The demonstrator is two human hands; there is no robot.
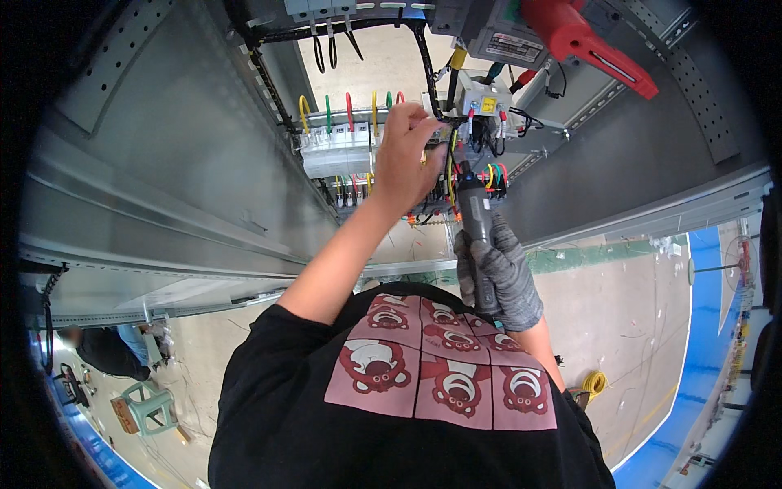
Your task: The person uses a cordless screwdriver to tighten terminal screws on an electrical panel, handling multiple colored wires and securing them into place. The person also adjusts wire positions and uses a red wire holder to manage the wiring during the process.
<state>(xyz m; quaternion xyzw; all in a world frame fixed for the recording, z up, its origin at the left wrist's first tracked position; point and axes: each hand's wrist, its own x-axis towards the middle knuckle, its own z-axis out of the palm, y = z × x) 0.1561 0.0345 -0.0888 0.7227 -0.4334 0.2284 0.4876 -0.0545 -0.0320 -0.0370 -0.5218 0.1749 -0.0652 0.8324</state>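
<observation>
My bare left hand [403, 159] reaches into the cabinet, its fingers bent together beside a bundle of thin wires [450, 167]. What lies between those fingertips is hidden. In a grey glove, my right hand [507, 273] is wrapped round a dark grey electric screwdriver [476, 213]. The screwdriver stands nearly upright in the picture, its tip pointing at the wiring just right of my left hand. Left of that hand runs a row of white circuit breakers [338, 152] with coloured wires looping above. Past the tip sits a pale block with a yellow label [489, 104].
Grey cabinet walls [204, 138] close in on both sides. A red rotary handle [590, 45] juts out at the upper right. Black cable [425, 61] hangs along the top. Behind, a green stool [149, 407], another person [114, 350] and a yellow coil [595, 382] are on the floor.
</observation>
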